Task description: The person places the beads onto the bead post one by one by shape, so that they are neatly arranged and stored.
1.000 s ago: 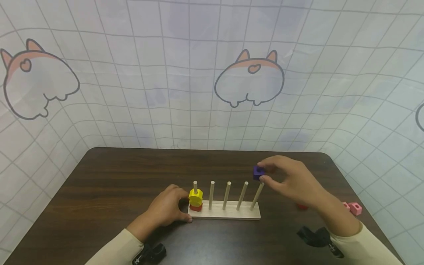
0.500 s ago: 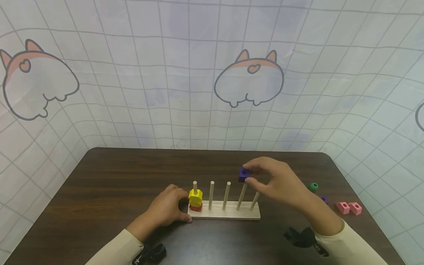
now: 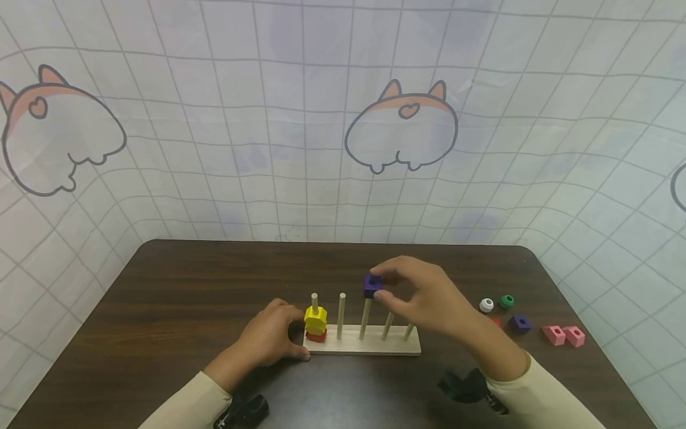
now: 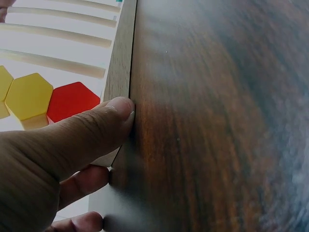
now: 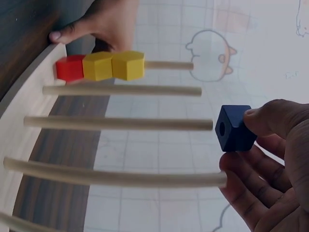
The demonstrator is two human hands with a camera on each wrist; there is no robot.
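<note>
- The right hand point(image 3: 423, 295) is partly closed, thumb and fingertips pinching a purple cube point(image 5: 237, 135) by its sides.
- The cube sits at the fingertips, out ahead of the palm, just beyond the tip of the third peg point(image 5: 120, 123) from the left; its hole faces the peg, and a thin gap shows in the right wrist view.
- The left hand point(image 3: 273, 333) grips the left end of the wooden peg stand point(image 3: 375, 348), thumb on the front edge.
- Beside that hand, the leftmost peg bears a red hexagonal block point(image 5: 70, 67) lowest, with two yellow hexagonal blocks point(image 5: 99, 66) above.
- Right of the stand, a white bead point(image 3: 486, 305), a green bead point(image 3: 506, 302), another purple cube point(image 3: 519, 325) and two pink blocks point(image 3: 554, 335) lie on the dark table point(image 3: 214, 274).
</note>
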